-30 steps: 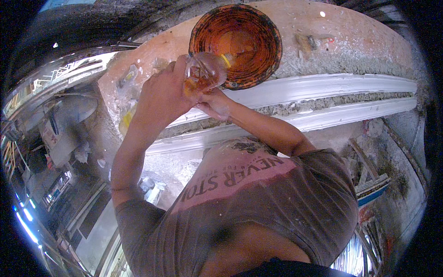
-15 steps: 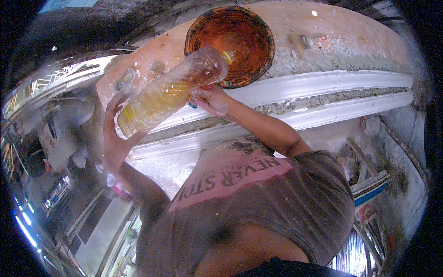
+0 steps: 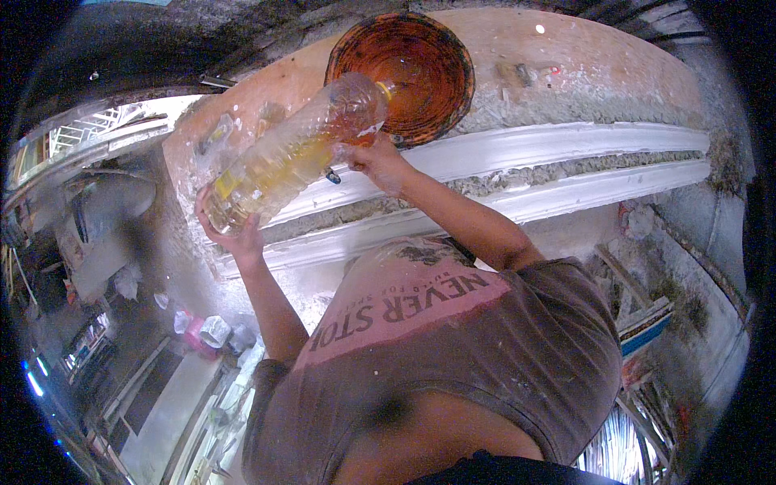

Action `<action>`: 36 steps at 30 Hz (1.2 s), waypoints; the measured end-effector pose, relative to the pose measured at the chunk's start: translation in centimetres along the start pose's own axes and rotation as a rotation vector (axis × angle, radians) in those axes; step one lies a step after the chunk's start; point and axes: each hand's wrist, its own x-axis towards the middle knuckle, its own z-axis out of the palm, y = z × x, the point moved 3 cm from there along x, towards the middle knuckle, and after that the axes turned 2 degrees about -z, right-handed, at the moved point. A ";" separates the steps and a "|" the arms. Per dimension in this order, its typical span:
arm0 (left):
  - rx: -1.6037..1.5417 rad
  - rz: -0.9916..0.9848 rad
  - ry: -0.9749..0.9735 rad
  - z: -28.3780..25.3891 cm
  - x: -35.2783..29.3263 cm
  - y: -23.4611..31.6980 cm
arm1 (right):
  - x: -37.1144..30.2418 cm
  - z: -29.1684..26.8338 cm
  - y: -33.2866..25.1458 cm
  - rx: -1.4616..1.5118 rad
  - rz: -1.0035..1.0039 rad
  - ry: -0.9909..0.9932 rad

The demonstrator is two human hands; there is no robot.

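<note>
A large clear plastic bottle point(image 3: 283, 153) with yellowish liquid in it lies tilted across the upper middle. Its neck, with a yellow ring, points right, over a round reddish-brown bowl point(image 3: 440, 97) with a dark, worn rim. My left hand point(image 3: 230, 230) cups the bottle's base, thumb on the near side and fingers on the far side. Closer to the neck, my right hand point(image 3: 378, 164) holds the bottle from the near side, its fingers partly hidden. A small dark object point(image 3: 332, 175) shows by the right fingers; its kind is unclear.
The bowl sits on a light brown board point(image 3: 493, 48) spattered with white. Long white moulding strips point(image 3: 566, 139) run along its near side. A small red-tipped item point(image 3: 529, 74) lies right of the bowl. Pink and white plastic items point(image 3: 202, 333) are low on the left.
My left hand has closed in around the bottle's base from the left. The bottle has shifted slightly left, its neck still over the bowl. My right hand keeps its hold.
</note>
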 end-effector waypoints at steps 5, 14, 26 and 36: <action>0.063 0.030 -0.008 -0.2 0.5 0.8 | -2.0 -1.6 -2.6 -0.529 -0.134 0.189; 0.044 0.088 -0.005 0.8 1.3 1.5 | -3.7 -2.7 -4.4 -0.792 -0.326 0.203; 0.057 0.118 -0.094 1.1 1.9 4.0 | -3.3 -2.1 -4.5 -0.778 -0.329 0.195; 0.046 0.100 -0.108 0.6 1.6 4.9 | -4.2 -1.3 -5.4 -0.756 -0.285 0.130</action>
